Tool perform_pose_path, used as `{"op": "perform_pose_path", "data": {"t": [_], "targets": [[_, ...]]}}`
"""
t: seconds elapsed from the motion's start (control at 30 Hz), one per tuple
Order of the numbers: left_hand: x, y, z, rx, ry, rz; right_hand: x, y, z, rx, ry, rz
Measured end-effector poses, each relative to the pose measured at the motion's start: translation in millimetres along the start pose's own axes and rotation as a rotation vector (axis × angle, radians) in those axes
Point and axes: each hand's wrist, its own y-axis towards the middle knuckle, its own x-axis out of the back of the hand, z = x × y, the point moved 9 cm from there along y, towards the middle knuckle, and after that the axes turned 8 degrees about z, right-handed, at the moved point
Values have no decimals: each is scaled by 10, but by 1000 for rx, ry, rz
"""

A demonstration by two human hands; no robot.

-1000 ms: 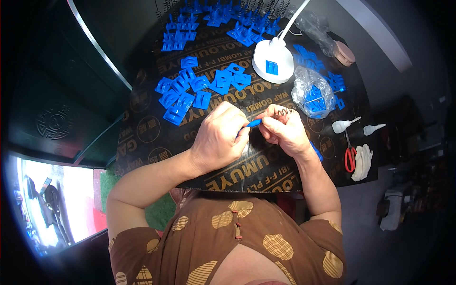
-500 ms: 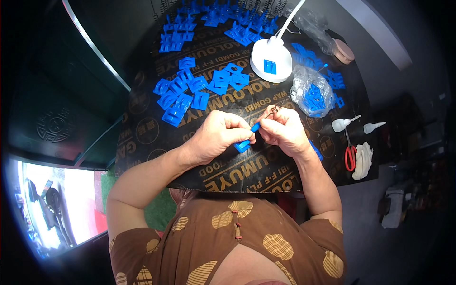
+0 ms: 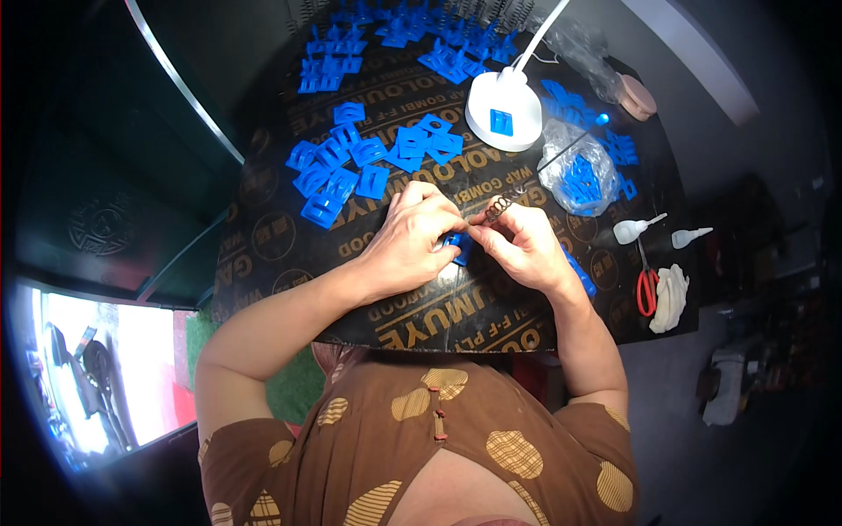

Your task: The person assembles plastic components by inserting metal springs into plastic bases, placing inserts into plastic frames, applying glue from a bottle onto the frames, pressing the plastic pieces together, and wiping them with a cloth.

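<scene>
My left hand [image 3: 410, 235] is closed around a small blue plastic piece [image 3: 458, 249], its fingers covering most of it, close above the black board. Touching the same spot from the other side, my right hand [image 3: 524, 250] pinches the lower end of a dark coil spring [image 3: 497, 208]. Where spring and piece meet is hidden by fingertips. A thin dark rod [image 3: 566, 151] tipped with a blue ball [image 3: 602, 119] slants up and away beyond my right hand. Whether it joins the spring I cannot tell.
Loose blue plates [image 3: 331, 156] lie beyond my left hand, with blue bases bearing springs [image 3: 326, 74] farther back. A white lamp base [image 3: 481, 118] and a clear bag [image 3: 589, 200] of blue parts stand ahead right. Red-handled scissors [image 3: 646, 294] and two white bottles [image 3: 628, 231] lie right.
My left hand has turned palm-down over the blue piece, its fingers farther forward. My right hand has shifted slightly and the spring shows more fully. The ball-tipped rod now stands out more clearly.
</scene>
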Motion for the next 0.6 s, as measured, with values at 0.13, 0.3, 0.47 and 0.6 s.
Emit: {"op": "perform_pose_path", "data": {"t": [0.13,0.3,0.47,0.6], "targets": [[-35,9,-7,-3,26,26,-4,-5,50,3,-53,-9],[-36,19,-5,8,45,19,-2,5,69,34,-113,-14],[-21,8,-3,-8,60,-32,-26,16,53,28,-126,5],[-8,15,-11,-7,57,-43,-26,17,154,73,-128,13]]}}
